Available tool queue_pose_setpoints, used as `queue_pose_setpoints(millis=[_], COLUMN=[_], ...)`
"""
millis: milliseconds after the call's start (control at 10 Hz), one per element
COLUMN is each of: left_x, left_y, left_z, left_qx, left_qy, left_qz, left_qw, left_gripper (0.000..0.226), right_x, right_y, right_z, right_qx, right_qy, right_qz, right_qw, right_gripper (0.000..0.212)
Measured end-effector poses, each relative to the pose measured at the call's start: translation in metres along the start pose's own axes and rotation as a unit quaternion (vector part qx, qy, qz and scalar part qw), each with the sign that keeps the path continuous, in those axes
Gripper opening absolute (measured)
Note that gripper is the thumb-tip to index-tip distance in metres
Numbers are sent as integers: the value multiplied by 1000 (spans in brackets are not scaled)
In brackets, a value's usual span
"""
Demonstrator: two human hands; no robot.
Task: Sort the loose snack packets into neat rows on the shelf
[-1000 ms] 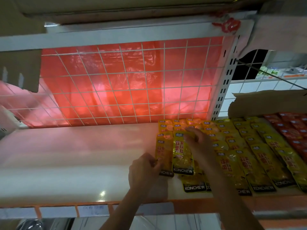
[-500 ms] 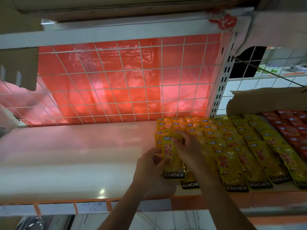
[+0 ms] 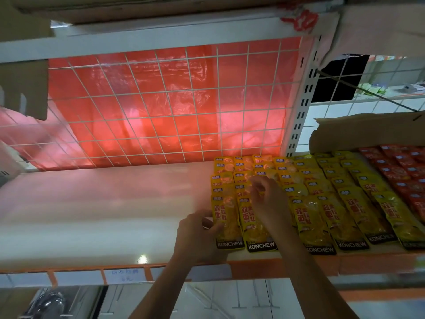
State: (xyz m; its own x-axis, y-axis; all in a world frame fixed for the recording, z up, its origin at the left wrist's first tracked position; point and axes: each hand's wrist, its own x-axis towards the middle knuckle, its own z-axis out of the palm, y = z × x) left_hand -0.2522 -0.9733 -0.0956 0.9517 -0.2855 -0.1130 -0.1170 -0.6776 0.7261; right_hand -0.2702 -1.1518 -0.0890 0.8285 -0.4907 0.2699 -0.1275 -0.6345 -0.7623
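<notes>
Head view: looking at a glossy white shelf (image 3: 92, 215) with an orange front edge (image 3: 253, 265) and a paper price tag (image 3: 124, 276) stuck on it.
Far left: a cardboard flap (image 3: 23, 88) hangs down from above, kinda blurry.
Back wall: a white wire grid (image 3: 161, 125) with a red plastic sheet (image 3: 142, 88) behind it, lit up from the far side.
Left hand (image 3: 197, 236): comes up from below the shelf edge, with the thumb and curled fingers pinching the left side of the front-left packet (image 3: 226, 217).
Front-left packet: yellow, lying flat at the left end of the rows, with its KONCHEW end toward the shelf edge. It sits just beside the next packet (image 3: 255, 231), edges touching or slightly overlapping (hard to call).
Right hand (image 3: 266, 199): reaches over that next packet with the fingers bent and the tips down on the yellow packets further back in the same column. I honestly can't tell whether it's pinching one or just pressing.
Yellow packets (image 3: 333, 203): several columns running front to back, overlapping like shingles, on the right part of the shelf.
Slotted post (image 3: 301, 107): a white upright at the right end of the grid, behind the packets.
Cardboard box (image 3: 368, 130): brown and open, at the back right behind the packets.
Red packets (image 3: 404, 171): stacked in columns just right of the yellow ones and cut off by the frame.
</notes>
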Motion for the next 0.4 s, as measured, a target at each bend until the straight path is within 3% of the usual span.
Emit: queue_pose_setpoints(millis=[300,400], left_x=[-12,-13], left_y=[6,12], left_z=[1,1], left_qx=[108,111], left_qy=[8,44], left_qz=[25,17], left_qw=[994,993], left_gripper=[26,38], right_x=[-17,-26], right_y=[11,14], right_z=[-13,-15], right_qx=[-10,-44], right_qy=[10,10], right_qz=[-28,-29], right_qw=[999,999], right_gripper=[18,20])
